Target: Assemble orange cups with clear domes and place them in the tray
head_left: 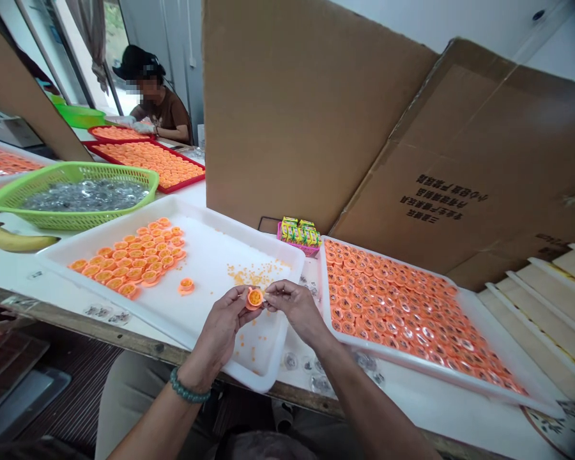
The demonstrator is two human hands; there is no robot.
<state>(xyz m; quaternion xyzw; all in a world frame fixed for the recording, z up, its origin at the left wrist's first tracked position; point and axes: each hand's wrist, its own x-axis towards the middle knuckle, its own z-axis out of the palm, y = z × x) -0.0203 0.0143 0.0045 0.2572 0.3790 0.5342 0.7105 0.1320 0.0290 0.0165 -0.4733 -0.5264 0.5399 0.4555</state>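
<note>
Over the near right part of a white tray (230, 230), my left hand (224, 322) grips a small orange plastic cup-shaped piece (255, 298) with a yellow-orange inside. My right hand (294, 306) is pinched at the right edge of this piece; whatever is between its fingertips is too small to make out. Loose yellow-orange bits (252, 275) are scattered on the tray behind my hands, with a few more in front. One similar orange piece (186, 285) lies alone to the left, near a group of several filled orange pieces (134, 255).
A second white tray (388, 348) at right holds many orange pieces under clear covers. A green basket (71, 220) of clear plastic parts and a banana (22, 239) sit left. Cardboard (306, 108) stands behind; small packets (299, 231) lie before it. A co-worker (167, 112) sits beyond.
</note>
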